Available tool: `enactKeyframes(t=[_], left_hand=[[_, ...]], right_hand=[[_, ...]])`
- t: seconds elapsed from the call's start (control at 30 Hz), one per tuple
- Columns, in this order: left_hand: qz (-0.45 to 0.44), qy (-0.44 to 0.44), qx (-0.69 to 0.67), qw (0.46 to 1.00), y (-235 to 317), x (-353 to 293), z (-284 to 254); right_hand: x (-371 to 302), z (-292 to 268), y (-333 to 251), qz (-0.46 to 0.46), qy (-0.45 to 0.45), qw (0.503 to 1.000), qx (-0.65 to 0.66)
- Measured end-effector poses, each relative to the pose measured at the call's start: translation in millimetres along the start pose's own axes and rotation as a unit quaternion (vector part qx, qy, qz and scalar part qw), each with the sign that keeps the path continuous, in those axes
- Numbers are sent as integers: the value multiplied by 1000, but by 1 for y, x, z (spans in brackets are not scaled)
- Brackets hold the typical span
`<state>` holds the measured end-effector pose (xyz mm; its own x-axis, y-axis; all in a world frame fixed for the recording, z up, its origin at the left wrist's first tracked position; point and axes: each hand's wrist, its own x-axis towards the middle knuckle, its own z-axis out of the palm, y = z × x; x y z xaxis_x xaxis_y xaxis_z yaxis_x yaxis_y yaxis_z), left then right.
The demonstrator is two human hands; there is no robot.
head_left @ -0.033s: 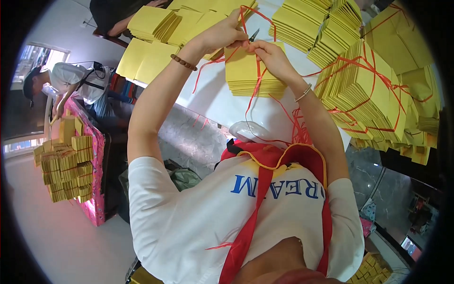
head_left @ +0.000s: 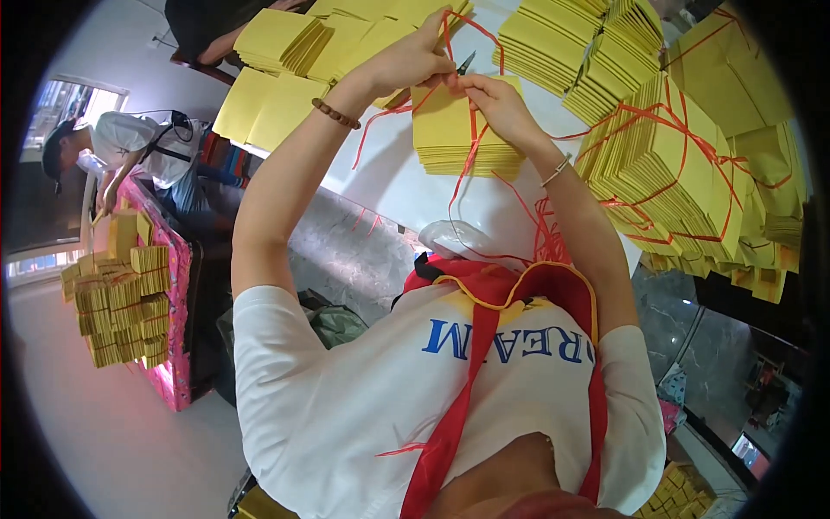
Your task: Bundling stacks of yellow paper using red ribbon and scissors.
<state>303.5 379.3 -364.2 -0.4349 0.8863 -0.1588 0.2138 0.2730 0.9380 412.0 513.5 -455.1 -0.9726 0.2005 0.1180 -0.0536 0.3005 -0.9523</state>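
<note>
A small stack of yellow paper envelopes (head_left: 445, 121) lies on the white table, with red plastic string (head_left: 473, 147) running across it. Over its far edge, my left hand (head_left: 413, 60) pinches the string, its index finger stretched away from me with a loop around the tip. Close against it, my right hand (head_left: 493, 95) is closed in a pinch on the same string. A dark pointed blade (head_left: 466, 63) sticks out just beyond the fingertips; its handle is hidden, and I cannot tell whether a hand holds it.
Right of my hands stands a larger envelope bundle (head_left: 661, 164) tied with red string. More envelope piles (head_left: 553, 52) lie farther back, others (head_left: 281, 43) at the far left. Left, a person (head_left: 143, 147) bends over a pink-covered table (head_left: 179, 320) stacked with bundles. Loose red string (head_left: 545, 233) hangs near my apron.
</note>
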Motion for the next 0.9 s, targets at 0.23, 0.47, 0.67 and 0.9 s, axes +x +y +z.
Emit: enactKeyframes(t=[0.23,0.47,0.67,0.9], left_hand=[[98,-11,177,979,9,6,26],[72,-51,132,987,3,17,5],[141,149,56,977,-10,8,2],[-1,280,178,943,-95,-26,-10]], right_hand=[[2,-7,-1,51,-110,993,-7],[9,0,1,65,-54,982,169],[7,-1,6,68,-15,996,62],[2,5,-7,65,6,994,-91]])
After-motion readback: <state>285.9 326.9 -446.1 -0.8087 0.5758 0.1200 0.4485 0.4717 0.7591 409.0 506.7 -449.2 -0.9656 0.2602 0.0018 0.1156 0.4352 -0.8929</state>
